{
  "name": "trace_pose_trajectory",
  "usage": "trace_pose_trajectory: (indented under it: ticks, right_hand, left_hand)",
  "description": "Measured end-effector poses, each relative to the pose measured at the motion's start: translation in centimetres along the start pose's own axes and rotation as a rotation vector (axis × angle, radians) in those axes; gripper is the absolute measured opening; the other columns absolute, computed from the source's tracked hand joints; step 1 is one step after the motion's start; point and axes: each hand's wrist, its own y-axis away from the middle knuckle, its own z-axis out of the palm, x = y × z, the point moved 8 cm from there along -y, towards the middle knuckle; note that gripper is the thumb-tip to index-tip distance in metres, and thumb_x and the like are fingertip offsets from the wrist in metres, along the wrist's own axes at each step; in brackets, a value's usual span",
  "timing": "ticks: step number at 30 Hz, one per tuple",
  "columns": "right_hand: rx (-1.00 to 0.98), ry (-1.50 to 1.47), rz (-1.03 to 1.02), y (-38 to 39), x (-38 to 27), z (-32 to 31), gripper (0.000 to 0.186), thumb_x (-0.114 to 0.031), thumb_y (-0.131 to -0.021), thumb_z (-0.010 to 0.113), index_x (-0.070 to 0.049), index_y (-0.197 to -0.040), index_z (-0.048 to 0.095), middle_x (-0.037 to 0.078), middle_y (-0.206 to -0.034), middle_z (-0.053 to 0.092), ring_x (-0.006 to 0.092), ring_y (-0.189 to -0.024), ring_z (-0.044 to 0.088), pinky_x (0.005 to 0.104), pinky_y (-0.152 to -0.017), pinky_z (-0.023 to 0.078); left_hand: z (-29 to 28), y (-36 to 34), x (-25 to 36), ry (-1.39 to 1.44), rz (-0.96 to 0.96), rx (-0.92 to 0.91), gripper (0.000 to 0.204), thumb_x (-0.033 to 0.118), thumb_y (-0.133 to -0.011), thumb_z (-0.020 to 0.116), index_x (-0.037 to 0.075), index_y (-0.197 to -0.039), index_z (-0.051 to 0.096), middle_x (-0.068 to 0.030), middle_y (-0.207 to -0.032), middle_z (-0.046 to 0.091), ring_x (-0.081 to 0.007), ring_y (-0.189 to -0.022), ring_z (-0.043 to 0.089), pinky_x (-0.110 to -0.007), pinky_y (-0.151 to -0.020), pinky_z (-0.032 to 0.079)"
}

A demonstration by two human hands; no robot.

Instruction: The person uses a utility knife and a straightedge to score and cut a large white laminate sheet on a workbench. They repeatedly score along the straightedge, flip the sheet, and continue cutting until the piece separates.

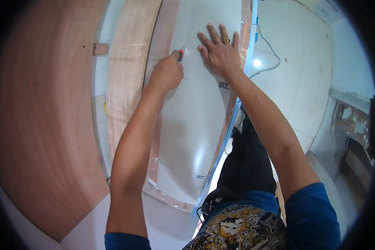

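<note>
My left hand (166, 73) is closed on a small red-and-black tool (181, 54), perhaps a utility knife, against a long, glossy pale sheet (193, 137) with printed marks. My right hand (218, 54) lies on the same sheet to the right of the tool, fingers spread and a ring on one finger. The sheet lies over a reddish wooden board (154, 162), which shows along its left and lower edges. The tool's tip is too small to make out.
A pale wooden plank (127, 50) lies left of the sheet, with a large plywood panel (41, 116) farther left. A thin blue strip (248, 62) runs along the right edge. Beyond it are a cable (271, 66), pale floor tiles (304, 62) and a stained low structure (350, 121).
</note>
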Motion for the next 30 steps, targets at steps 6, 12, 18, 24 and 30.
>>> trace_pose_trajectory:
  ticks: [6,12,18,24,30]
  right_hand:
    - [-0.035,0.07,0.074,0.2,0.6,0.2,0.053,-0.051,-0.115,0.033,-0.039,-0.164,0.047,0.006,-0.18,0.029,0.0376,-0.167,0.016,0.0742,-0.129,0.003]
    - [-0.059,0.013,0.103,0.0,0.1,0.5,0.051,-0.05,-0.114,0.037,-0.041,-0.163,0.047,0.007,-0.18,0.026,0.0394,-0.168,0.013,0.075,-0.128,0.0]
    - [-0.083,-0.021,0.122,0.5,0.2,-0.3,0.052,-0.047,-0.113,0.041,-0.035,-0.163,0.049,0.01,-0.18,0.027,0.0424,-0.167,0.012,0.0769,-0.127,0.003]
    - [-0.221,-0.003,0.008,4.4,-1.3,-1.9,0.057,-0.049,-0.112,0.043,-0.028,-0.165,0.047,0.009,-0.179,0.028,0.0403,-0.167,0.013,0.0773,-0.126,0.007]
    - [-0.179,-0.001,-0.01,5.7,-2.2,-1.3,0.06,-0.055,-0.112,0.041,-0.03,-0.166,0.045,0.006,-0.18,0.027,0.0376,-0.168,0.012,0.0769,-0.127,0.006]
  left_hand:
    - [1.9,0.9,0.8,-0.096,0.015,0.035,0.042,0.013,-0.104,0.058,-0.003,-0.143,0.054,-0.0339,-0.11,0.073,-0.0529,-0.108,0.07,-0.058,-0.096,0.055]
    - [3.3,4.3,-1.1,-0.107,-0.005,0.051,0.045,0.013,-0.102,0.061,-0.004,-0.143,0.055,-0.0349,-0.108,0.073,-0.0501,-0.104,0.072,-0.056,-0.094,0.056]
    - [1.0,3.0,-1.3,0.09,-0.097,-0.127,0.041,0.013,-0.103,0.057,-0.005,-0.14,0.059,-0.035,-0.107,0.073,-0.0494,-0.098,0.074,-0.054,-0.087,0.059]
    - [-0.5,4.9,0.4,0.198,-0.312,-0.276,0.036,0.012,-0.102,0.057,-0.006,-0.133,0.062,-0.0329,-0.106,0.074,-0.0498,-0.095,0.073,-0.054,-0.083,0.059]
    - [0.4,2.9,-0.6,0.019,-0.075,-0.129,0.037,0.012,-0.104,0.057,-0.006,-0.135,0.06,-0.0333,-0.108,0.074,-0.0497,-0.104,0.072,-0.056,-0.09,0.057]
